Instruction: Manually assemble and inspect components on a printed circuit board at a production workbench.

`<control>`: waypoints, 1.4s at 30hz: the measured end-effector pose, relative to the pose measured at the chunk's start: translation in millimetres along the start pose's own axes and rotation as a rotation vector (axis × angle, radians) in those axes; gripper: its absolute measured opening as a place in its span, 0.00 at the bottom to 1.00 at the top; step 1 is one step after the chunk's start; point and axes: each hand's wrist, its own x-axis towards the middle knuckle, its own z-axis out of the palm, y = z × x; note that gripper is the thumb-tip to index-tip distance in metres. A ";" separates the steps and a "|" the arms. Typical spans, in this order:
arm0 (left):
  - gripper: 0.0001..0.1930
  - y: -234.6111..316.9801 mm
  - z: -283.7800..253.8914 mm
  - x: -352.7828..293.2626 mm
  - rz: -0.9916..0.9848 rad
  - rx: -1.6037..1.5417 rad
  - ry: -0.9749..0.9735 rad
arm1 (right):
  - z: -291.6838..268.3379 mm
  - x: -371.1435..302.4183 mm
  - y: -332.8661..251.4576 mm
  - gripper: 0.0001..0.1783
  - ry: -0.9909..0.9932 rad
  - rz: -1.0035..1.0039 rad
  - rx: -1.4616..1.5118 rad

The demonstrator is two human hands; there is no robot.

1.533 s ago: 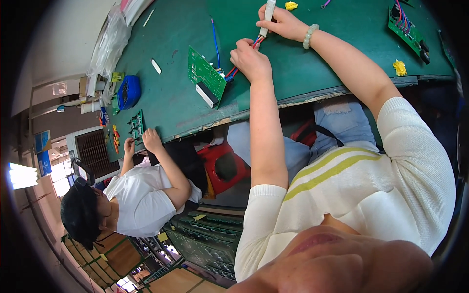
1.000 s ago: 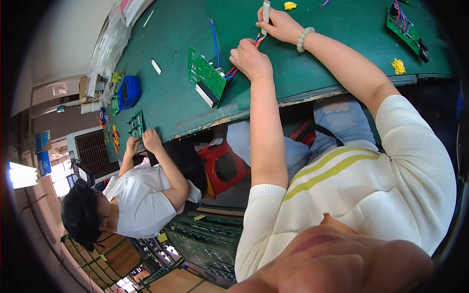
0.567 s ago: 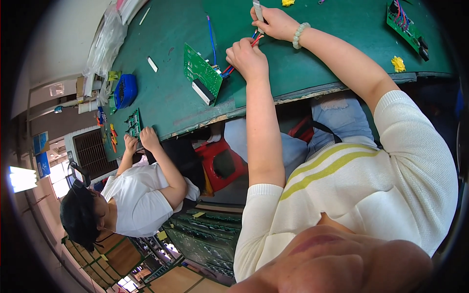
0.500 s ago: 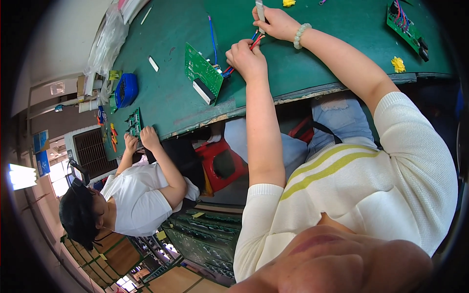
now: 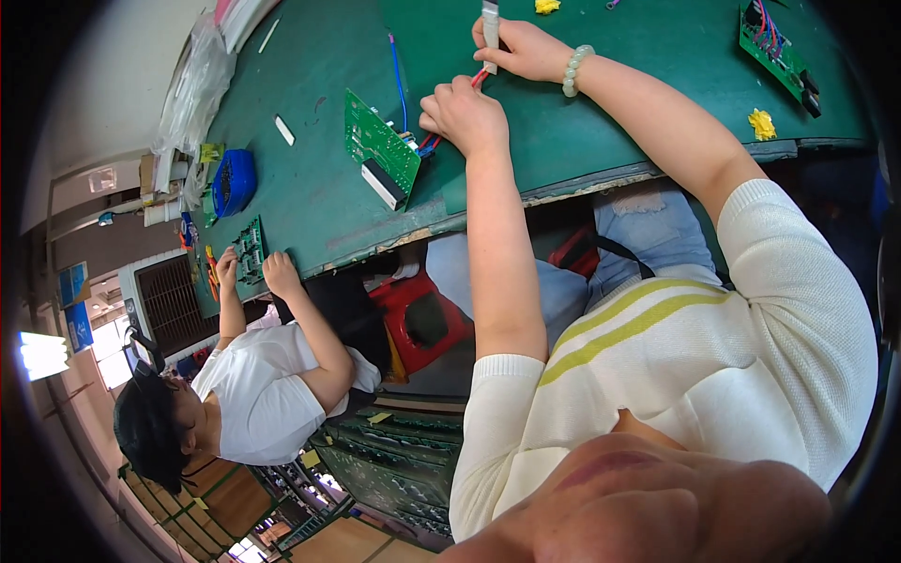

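My left hand (image 5: 469,117) is closed round a bunch of red and blue wires (image 5: 480,78), whose red ends stick out past the fingers. These wires run back to a green circuit board (image 5: 380,145) standing tilted on the table, with a white-and-black block (image 5: 383,184) at its lower edge. My right hand (image 5: 526,49) grips a flat, pale grey tool (image 5: 491,39) with a dark upper end; its kind is not clear. The tool's lower end meets or overlaps the red wire ends. A loose-ended blue wire (image 5: 397,80) rises from the board.
On the green table (image 5: 310,188) lie a white strip (image 5: 283,130), yellow crumpled lumps (image 5: 762,124) and another wired circuit board (image 5: 777,61) at the right. A blue bin (image 5: 234,183) stands left. A co-worker (image 5: 263,394) in white handles a small board (image 5: 250,251).
The tool in my right hand has come down to the wire ends, and its lower end now covers part of them. The co-worker's left hand has shifted up beside the small board.
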 end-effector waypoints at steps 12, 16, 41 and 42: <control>0.03 4.8 -0.8 1.3 0.015 0.106 -0.025 | 1.1 4.1 1.1 0.08 0.102 0.132 0.036; 0.03 8.5 0.5 2.2 -0.003 0.090 -0.042 | 1.6 2.1 9.3 0.08 0.147 0.108 0.273; 0.04 5.7 -2.2 -0.9 -0.041 0.064 -0.059 | 6.2 6.2 6.1 0.07 0.021 0.021 -0.064; 0.04 3.1 -1.6 -1.2 -0.037 0.067 -0.057 | 6.3 7.7 7.6 0.07 0.025 0.018 -0.061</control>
